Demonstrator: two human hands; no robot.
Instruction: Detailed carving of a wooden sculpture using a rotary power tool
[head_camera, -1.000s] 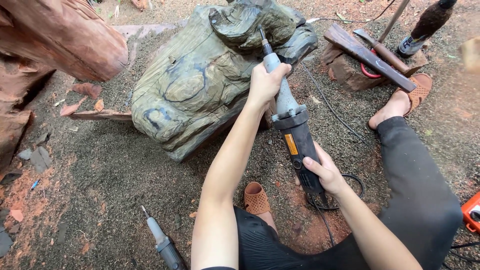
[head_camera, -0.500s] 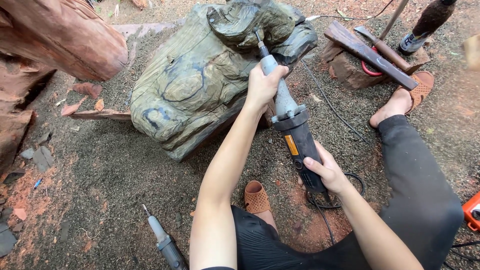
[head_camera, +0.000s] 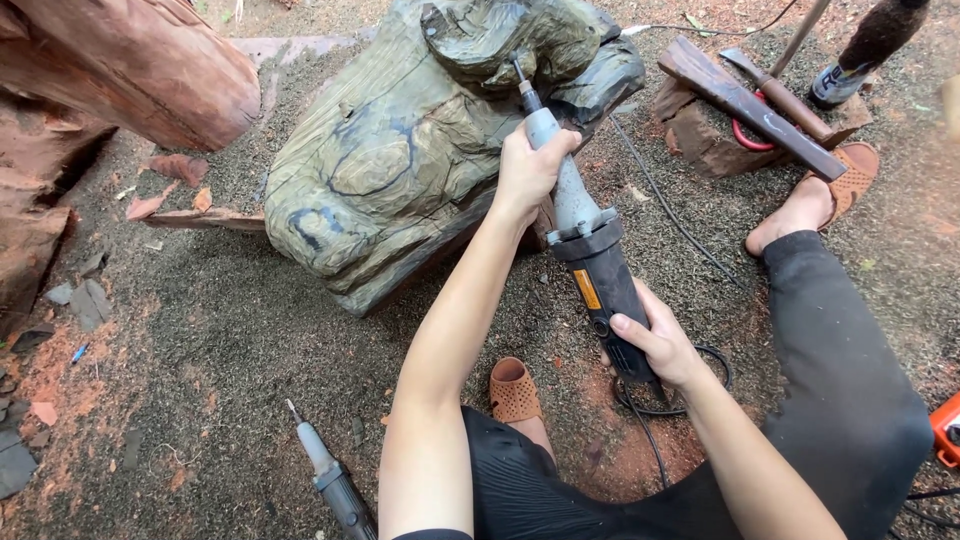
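A long die grinder (head_camera: 590, 255) with a grey neck and black body points at a greenish carved wood block (head_camera: 400, 160) lying on the ground. My left hand (head_camera: 528, 168) wraps the grey neck near the front. My right hand (head_camera: 655, 345) grips the black rear body. The tool's bit touches the dark upper part of the carving near its top edge.
A second grinder (head_camera: 330, 478) lies on the ground at the lower left. Reddish logs (head_camera: 120, 60) fill the upper left. A hatchet (head_camera: 775, 95) and wood plank (head_camera: 745, 105) rest at the upper right. An orange tool (head_camera: 945, 430) sits at the right edge. A cable (head_camera: 665, 205) crosses the ground.
The grinder's tip and my left hand have shifted slightly upward along the carving. My right hand has followed, keeping its grip on the rear.
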